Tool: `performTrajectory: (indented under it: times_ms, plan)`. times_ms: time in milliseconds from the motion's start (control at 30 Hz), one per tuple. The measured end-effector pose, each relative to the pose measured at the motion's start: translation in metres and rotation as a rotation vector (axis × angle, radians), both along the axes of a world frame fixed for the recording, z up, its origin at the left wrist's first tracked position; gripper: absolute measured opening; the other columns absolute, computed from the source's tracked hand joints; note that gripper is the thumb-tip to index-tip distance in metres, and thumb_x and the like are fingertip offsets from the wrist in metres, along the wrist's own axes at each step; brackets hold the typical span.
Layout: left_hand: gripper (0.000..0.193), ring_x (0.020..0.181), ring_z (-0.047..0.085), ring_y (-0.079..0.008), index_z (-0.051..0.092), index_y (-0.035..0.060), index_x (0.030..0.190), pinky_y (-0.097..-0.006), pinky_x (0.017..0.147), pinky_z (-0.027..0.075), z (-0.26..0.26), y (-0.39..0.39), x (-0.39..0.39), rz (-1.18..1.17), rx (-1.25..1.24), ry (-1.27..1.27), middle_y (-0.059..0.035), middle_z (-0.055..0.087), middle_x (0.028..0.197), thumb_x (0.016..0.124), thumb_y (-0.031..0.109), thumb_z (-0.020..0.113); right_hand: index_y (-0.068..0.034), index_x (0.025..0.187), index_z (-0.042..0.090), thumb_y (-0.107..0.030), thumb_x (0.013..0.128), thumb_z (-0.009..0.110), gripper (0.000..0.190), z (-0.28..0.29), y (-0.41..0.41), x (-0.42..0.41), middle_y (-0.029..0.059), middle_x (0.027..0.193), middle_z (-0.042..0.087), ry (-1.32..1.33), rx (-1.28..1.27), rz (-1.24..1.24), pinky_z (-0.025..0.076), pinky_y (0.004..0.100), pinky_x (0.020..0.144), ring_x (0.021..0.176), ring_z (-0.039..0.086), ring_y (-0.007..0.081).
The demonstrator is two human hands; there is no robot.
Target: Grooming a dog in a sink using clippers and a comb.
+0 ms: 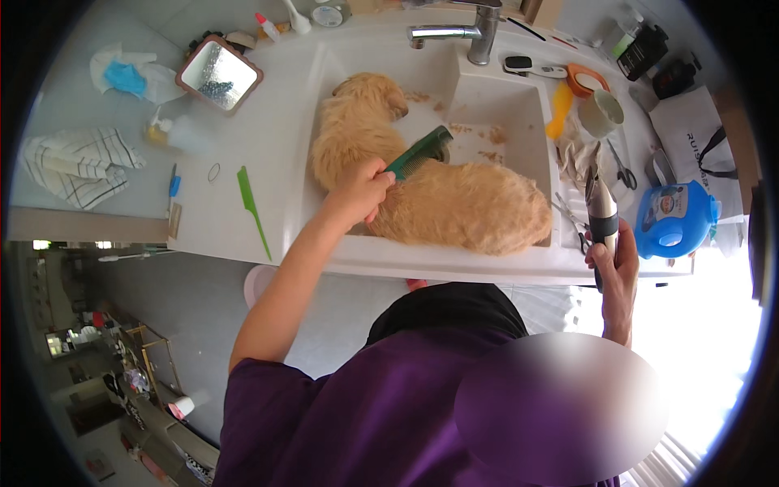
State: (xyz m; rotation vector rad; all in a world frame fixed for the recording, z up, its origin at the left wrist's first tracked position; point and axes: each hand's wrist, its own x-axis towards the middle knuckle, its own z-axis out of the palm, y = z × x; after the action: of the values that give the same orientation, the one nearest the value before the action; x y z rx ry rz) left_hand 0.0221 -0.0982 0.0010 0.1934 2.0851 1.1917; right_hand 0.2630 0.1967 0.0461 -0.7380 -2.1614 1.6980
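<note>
A cream-coloured, long-haired dog [462, 204] lies curled in a white sink basin [505, 100], its head toward the back left. My left hand [362, 189] grips a dark green comb [423, 149] by one end, and the comb slants across the dog's middle. Over the counter right of the basin, my right hand [614, 262] holds a hair clipper [602, 210] upright, its blade end pointing away from me. Loose tufts of fur [496, 134] lie on the basin floor beyond the dog. The dog's legs are hidden.
A chrome faucet [484, 36] rises behind the basin. To the right are scissors [624, 170], a blue jug [675, 219], a cup [601, 114] and a yellow brush-like item [558, 109]. Leftward lie a light green tail comb [252, 210], a framed mirror [219, 76] and a checked cloth [85, 164].
</note>
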Motion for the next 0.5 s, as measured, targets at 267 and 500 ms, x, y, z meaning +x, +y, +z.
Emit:
performTrajectory:
  times_ms: [267,500]
  plan:
    - [0.023,0.039,0.032,-0.0083,0.056,-0.0032,0.089,-0.0267,0.037,0.025,0.012,0.020,-0.007,-0.031,-0.107,-0.216,0.0003,0.043,0.057,0.097,0.017,0.050,-0.005,0.122,0.054,-0.035,0.083,0.073,0.053,-0.002,0.057,-0.060,0.0081,0.100,0.061,-0.014,0.322,0.298,0.046,0.0278,0.078,0.088,0.057,0.0159]
    - [0.023,0.041,0.032,-0.0080,0.055,-0.0019,0.089,-0.0264,0.039,0.024,0.023,0.037,0.022,0.109,-0.102,-0.349,0.0014,0.041,0.056,0.098,0.019,0.051,-0.011,0.118,0.061,-0.027,0.074,0.078,0.049,-0.004,0.096,-0.126,0.0069,0.100,0.065,0.092,0.750,0.601,0.033,0.0364,0.095,0.096,0.054,0.0255]
